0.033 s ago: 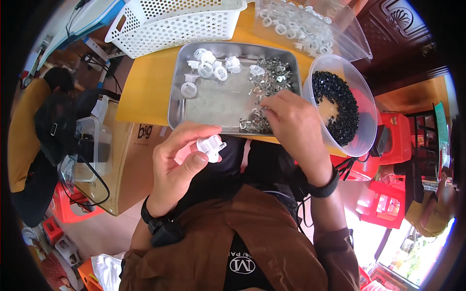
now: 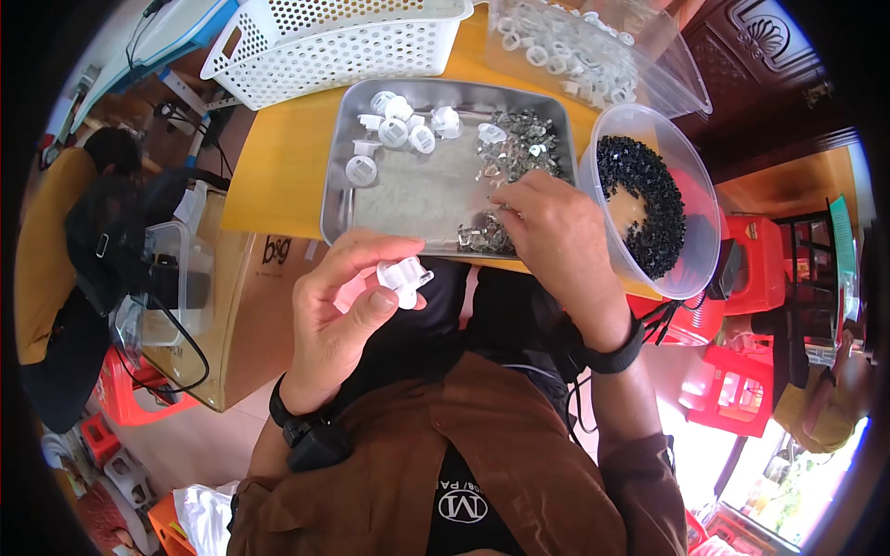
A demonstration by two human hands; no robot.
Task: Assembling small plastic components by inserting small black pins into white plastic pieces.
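My left hand point(image 2: 338, 306) pinches a white plastic plug-like housing point(image 2: 402, 278) between thumb and fingers, in front of the tray's near edge. A small shiny metal bit shows at the housing's right side. My right hand point(image 2: 561, 227) reaches over the right part of a shallow steel tray point(image 2: 338, 208), thumb and fingertips drawn together among small metal clips point(image 2: 482, 232). Whatever lies between those fingertips is too small to make out. Several similar white housings point(image 2: 393, 133) lie in the tray's far left part, and one rests beside the heap of clips.
Right of the tray stands a round clear tub point(image 2: 709, 232) of small black parts point(image 2: 663, 185). Behind are a white perforated basket point(image 2: 343, 60) and a clear bin of white rings point(image 2: 556, 63). A cardboard box point(image 2: 260, 306) stands at left; red stools point(image 2: 742, 389) are at right.
My right hand's fingertips have shifted slightly to the left over the metal clips. My left hand keeps the white housing in almost the same place.
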